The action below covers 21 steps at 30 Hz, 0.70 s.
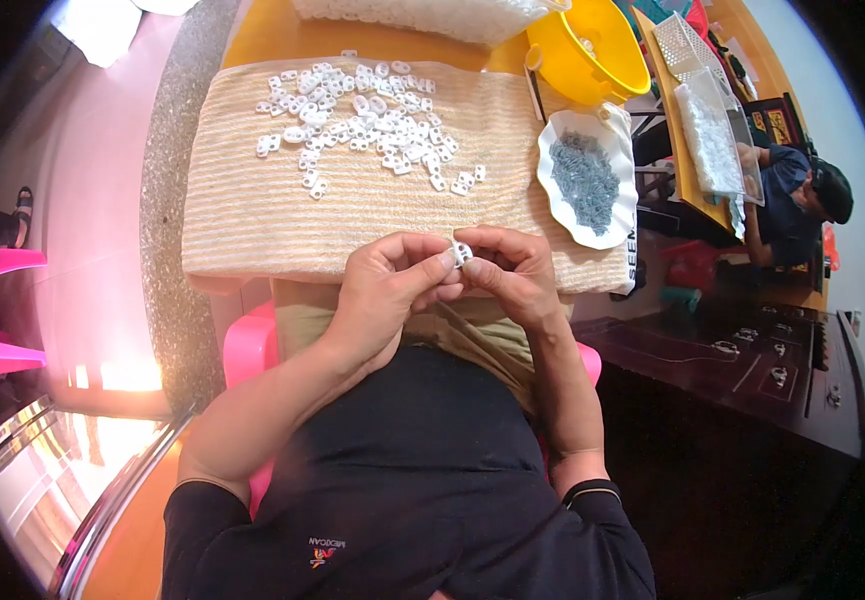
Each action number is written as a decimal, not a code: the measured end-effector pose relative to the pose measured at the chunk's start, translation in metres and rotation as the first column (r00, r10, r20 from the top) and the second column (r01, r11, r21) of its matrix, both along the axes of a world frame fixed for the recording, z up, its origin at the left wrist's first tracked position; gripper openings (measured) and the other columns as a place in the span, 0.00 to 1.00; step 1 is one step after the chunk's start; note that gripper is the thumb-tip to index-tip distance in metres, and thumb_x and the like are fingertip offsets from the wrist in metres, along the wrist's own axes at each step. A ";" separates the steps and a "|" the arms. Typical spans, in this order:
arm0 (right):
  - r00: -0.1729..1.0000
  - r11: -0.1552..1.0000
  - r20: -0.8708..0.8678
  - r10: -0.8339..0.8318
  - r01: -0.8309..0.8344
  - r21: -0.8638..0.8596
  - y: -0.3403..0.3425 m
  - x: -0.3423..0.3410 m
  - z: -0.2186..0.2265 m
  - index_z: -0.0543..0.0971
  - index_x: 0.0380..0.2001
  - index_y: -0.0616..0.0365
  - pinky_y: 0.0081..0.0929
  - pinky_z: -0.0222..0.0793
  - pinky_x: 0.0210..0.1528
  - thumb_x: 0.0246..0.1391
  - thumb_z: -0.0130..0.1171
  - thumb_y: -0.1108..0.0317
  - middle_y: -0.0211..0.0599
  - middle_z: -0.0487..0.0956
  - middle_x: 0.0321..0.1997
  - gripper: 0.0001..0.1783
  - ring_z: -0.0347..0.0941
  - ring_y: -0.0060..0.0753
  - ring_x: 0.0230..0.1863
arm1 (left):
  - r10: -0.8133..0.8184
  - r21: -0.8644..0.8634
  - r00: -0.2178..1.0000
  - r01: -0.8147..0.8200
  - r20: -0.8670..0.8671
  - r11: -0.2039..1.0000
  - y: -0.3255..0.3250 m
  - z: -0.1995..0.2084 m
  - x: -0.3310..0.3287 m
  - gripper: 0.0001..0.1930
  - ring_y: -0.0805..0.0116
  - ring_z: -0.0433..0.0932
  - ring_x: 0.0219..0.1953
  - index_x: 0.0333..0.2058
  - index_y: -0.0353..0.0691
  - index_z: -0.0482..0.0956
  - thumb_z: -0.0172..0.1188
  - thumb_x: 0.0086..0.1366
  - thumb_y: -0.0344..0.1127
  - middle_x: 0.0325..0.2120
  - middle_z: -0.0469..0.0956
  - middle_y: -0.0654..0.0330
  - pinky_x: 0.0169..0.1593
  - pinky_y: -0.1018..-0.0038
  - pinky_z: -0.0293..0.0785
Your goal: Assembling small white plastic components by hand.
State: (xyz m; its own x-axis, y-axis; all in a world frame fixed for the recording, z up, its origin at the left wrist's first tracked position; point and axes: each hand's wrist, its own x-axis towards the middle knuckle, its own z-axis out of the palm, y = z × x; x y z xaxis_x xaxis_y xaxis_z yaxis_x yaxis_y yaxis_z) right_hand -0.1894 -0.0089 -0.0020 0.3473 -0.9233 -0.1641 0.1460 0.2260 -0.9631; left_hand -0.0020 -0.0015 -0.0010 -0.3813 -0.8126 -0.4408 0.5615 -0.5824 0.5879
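Over the near edge of a striped beige towel (237, 215), my left hand (384, 290) and my right hand (520, 278) meet in front of my body. Both are closed, thumbs and fingertips pinching one small white plastic piece (462, 253) with holes in it. The fingers cover part of the piece, so whether something smaller sits in it is hidden. Farther back on the towel lies a loose spread of similar white plastic pieces (392, 125). Right of them stands a white scalloped dish (549, 180) holding a heap of small grey pieces (587, 185).
A clear bin (432, 18) of white pieces and a yellow basin (602, 65) stand at the back. At the right, another person (797, 200) sits by a table with a clear container (709, 135). A pink chair (2, 310) is at the left.
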 end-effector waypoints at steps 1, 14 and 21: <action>1.000 1.000 0.001 -0.003 0.003 0.008 0.000 0.000 0.000 0.75 0.47 0.69 0.22 0.77 0.38 0.54 0.59 0.78 0.39 0.79 0.39 0.16 0.77 0.25 0.37 | -0.008 0.008 1.000 0.009 -0.006 1.000 0.000 0.000 0.000 0.07 0.75 0.79 0.30 0.39 0.34 0.76 0.59 0.63 0.27 0.32 0.79 0.58 0.38 0.79 0.80; 0.980 0.980 0.182 -0.083 0.048 0.191 0.003 0.006 0.011 0.75 0.47 0.71 0.21 0.73 0.42 0.52 0.59 0.79 0.42 0.77 0.42 0.18 0.75 0.28 0.41 | -0.001 0.071 0.999 0.004 -0.037 0.997 0.000 0.001 0.000 0.08 0.72 0.81 0.31 0.40 0.33 0.76 0.59 0.62 0.27 0.33 0.80 0.56 0.38 0.78 0.81; 0.975 0.996 0.217 -0.050 0.032 0.083 0.003 0.007 0.010 0.76 0.46 0.70 0.22 0.70 0.43 0.51 0.60 0.79 0.42 0.77 0.40 0.17 0.74 0.28 0.41 | -0.010 0.060 1.000 0.011 -0.021 0.998 0.002 -0.001 0.000 0.07 0.73 0.80 0.30 0.38 0.33 0.77 0.60 0.61 0.27 0.32 0.80 0.57 0.37 0.79 0.80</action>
